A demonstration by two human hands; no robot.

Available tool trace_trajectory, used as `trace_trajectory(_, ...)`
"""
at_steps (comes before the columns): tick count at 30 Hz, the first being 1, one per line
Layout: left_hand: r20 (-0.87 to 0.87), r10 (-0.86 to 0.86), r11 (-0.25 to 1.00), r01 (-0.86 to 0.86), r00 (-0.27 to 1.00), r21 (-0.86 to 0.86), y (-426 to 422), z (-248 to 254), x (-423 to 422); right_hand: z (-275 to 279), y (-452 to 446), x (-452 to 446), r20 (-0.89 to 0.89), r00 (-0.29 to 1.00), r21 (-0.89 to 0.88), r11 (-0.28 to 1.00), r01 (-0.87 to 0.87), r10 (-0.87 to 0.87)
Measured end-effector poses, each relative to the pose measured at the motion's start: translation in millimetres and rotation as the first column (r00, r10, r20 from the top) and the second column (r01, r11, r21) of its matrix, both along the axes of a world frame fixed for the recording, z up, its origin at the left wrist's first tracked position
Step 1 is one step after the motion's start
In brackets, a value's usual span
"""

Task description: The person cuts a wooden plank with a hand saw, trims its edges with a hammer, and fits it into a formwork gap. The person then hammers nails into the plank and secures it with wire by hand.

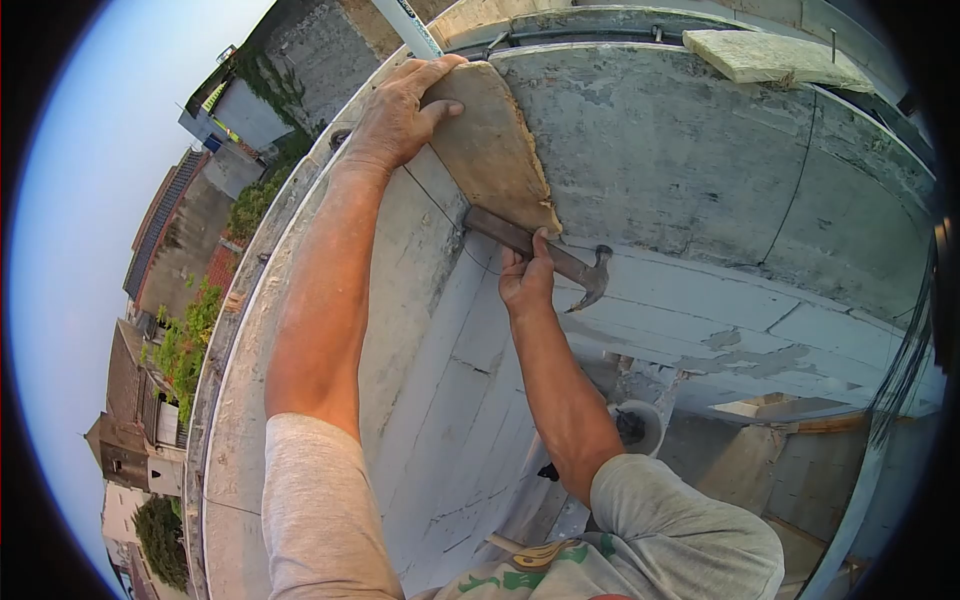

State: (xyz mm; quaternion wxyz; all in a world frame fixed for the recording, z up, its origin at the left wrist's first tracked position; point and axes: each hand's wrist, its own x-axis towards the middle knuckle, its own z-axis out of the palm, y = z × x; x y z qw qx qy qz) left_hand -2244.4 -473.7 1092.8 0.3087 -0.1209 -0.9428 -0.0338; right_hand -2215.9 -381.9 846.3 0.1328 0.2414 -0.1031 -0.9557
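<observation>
The plywood piece (485,130) already stands at the wall's (660,150) inner corner, no fastening visible. The left hand (402,112) clasps its top edge; the right hand (528,278) wraps a claw hammer's (572,263) handle.

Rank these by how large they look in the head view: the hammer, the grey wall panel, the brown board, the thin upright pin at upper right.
1. Grey wall panel
2. Brown board
3. Hammer, partly covered by fingers
4. Thin upright pin

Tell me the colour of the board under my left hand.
The board is brown with a paler, ragged edge, best in the head view.
</observation>
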Motion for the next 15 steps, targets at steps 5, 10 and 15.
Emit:
trace_trajectory(5,0.011,0.015,0.998,-0.014,1.0,-0.063,1.7,-0.4,-4.8,3.3,-0.3,-0.3,0.041,0.999,0.026,1.0,-0.004,0.003)
trace_trajectory(10,-0.022,0.179,0.975,-0.18,0.984,-0.13,31.6,-6.6,-5.7,-2.7,-2.7,-1.9,0.003,1.0,0.018,1.0,0.006,-0.006)
trace_trajectory(15,-0.222,0.177,0.973,-0.205,0.959,-0.106,43.8,-32.4,-9.6,-9.1,-5.0,-3.8,-0.009,1.0,0.017,1.0,-0.002,0.003)
